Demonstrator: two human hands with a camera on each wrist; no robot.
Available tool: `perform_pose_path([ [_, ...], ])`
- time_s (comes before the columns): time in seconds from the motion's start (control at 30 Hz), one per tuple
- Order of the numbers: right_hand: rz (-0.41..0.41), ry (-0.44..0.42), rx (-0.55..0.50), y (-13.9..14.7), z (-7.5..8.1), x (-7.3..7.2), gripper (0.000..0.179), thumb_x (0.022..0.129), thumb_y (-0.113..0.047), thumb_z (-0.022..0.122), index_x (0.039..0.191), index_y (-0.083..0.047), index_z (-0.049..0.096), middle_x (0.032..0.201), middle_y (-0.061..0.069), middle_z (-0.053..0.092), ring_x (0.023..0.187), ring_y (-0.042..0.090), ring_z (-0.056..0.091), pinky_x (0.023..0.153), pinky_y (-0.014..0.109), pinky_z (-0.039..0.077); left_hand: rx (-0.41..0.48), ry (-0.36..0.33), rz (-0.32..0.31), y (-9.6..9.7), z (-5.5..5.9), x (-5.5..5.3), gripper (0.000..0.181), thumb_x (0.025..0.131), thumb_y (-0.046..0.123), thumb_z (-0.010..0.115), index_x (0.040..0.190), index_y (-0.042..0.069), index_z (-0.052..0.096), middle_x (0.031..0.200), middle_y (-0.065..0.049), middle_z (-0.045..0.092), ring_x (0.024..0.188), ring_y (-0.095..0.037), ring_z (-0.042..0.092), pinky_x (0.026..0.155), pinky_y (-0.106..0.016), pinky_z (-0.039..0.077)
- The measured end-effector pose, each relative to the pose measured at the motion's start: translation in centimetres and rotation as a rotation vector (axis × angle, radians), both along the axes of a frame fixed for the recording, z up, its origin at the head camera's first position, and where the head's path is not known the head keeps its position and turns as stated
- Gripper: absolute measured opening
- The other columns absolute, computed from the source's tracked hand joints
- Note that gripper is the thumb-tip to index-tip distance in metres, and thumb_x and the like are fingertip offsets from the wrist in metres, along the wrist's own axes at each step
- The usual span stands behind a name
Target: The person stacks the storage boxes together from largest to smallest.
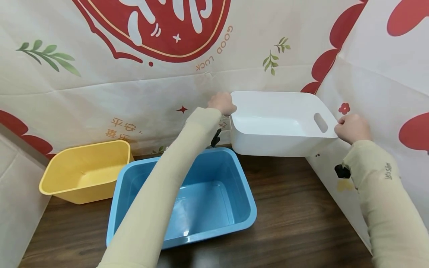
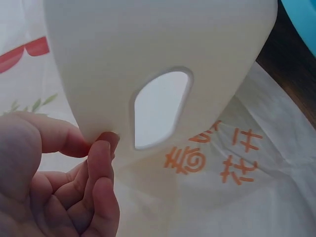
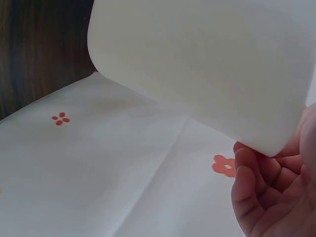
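A white plastic storage bin [image 1: 268, 143] with oval handle holes hangs above the table's back right, its inside facing up and toward me. My left hand [image 1: 222, 103] pinches the rim at its left end; in the left wrist view the thumb and fingers [image 2: 101, 158] grip the edge beside the handle hole. At the right end, my right hand [image 1: 354, 128] pinches the rim near a front corner. In the right wrist view, fingers [image 3: 244, 182] curl under that corner of the bin [image 3: 197, 64]. No contents show inside the white bin.
A blue bin [image 1: 246, 186] stands on the dark wood table [image 1: 285, 208], partly hidden under my left forearm. Left of it, against the back, is a smaller yellow bin [image 1: 97, 193]. Printed cloth [image 1: 161, 93] covers the back and right walls close around.
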State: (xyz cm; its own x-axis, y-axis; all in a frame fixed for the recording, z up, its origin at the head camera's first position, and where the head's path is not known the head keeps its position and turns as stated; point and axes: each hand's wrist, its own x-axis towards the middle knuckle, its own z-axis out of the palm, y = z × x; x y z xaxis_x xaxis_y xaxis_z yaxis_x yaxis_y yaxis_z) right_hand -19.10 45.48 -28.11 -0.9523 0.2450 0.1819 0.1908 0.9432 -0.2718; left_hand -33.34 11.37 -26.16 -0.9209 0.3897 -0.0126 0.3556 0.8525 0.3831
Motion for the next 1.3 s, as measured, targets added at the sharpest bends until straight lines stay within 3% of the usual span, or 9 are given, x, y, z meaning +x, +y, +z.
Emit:
perform_pose_path([
  [0.23,-0.015,0.012,0.004,-0.8,1.2,0.7,0.025,0.076,-0.006,0.040,0.074,0.012,0.059,0.059,0.016,0.054,0.057,0.030,0.045,0.045,0.031,0.032,0.003,-0.002,-0.083,-1.1,1.4,0.5,0.026,0.085,0.019,0.049,0.061,0.012,0.049,0.057,0.000,0.049,0.050,-0.013,0.045,0.043,-0.021,0.030],
  [0.43,-0.008,-0.004,-0.021,-1.8,2.5,1.3,0.028,0.078,-0.008,0.042,0.086,0.014,0.057,0.071,0.026,0.056,0.065,0.034,0.046,0.046,0.030,0.034,-0.023,-0.003,-0.107,-2.6,2.7,0.9,0.021,0.085,0.019,0.048,0.068,0.010,0.056,0.063,-0.003,0.057,0.056,-0.014,0.051,0.047,-0.021,0.032],
  [0.67,0.012,0.011,-0.038,-3.0,3.6,2.2,0.029,0.082,-0.009,0.044,0.092,0.016,0.055,0.077,0.029,0.056,0.067,0.035,0.047,0.046,0.030,0.036,0.023,-0.009,-0.128,-4.5,3.5,1.6,0.018,0.085,0.020,0.049,0.076,0.007,0.058,0.063,-0.003,0.054,0.058,-0.016,0.052,0.049,-0.022,0.037],
  [0.87,0.054,0.028,-0.032,-4.3,4.1,2.7,0.028,0.084,-0.009,0.045,0.092,0.015,0.057,0.071,0.026,0.057,0.064,0.033,0.048,0.045,0.031,0.038,0.061,-0.015,-0.149,-6.5,4.1,2.5,0.021,0.085,0.019,0.050,0.069,0.007,0.056,0.058,-0.004,0.051,0.049,-0.014,0.046,0.044,-0.022,0.031],
  [1.07,0.096,0.046,-0.006,-5.9,5.0,3.4,0.024,0.084,-0.008,0.046,0.087,0.013,0.058,0.059,0.013,0.055,0.059,0.029,0.046,0.045,0.031,0.035,0.065,0.009,-0.174,-8.6,4.6,3.4,0.028,0.083,0.018,0.051,0.057,0.009,0.052,0.053,-0.003,0.051,0.046,-0.015,0.042,0.045,-0.022,0.029],
  [1.3,0.129,0.062,0.025,-7.4,5.6,4.0,0.021,0.083,-0.008,0.047,0.082,0.009,0.060,0.055,0.006,0.053,0.056,0.024,0.045,0.044,0.029,0.034,0.036,0.006,-0.165,-10.6,5.0,4.3,0.029,0.084,0.022,0.052,0.060,0.007,0.059,0.058,-0.005,0.057,0.054,-0.017,0.048,0.049,-0.024,0.035],
])
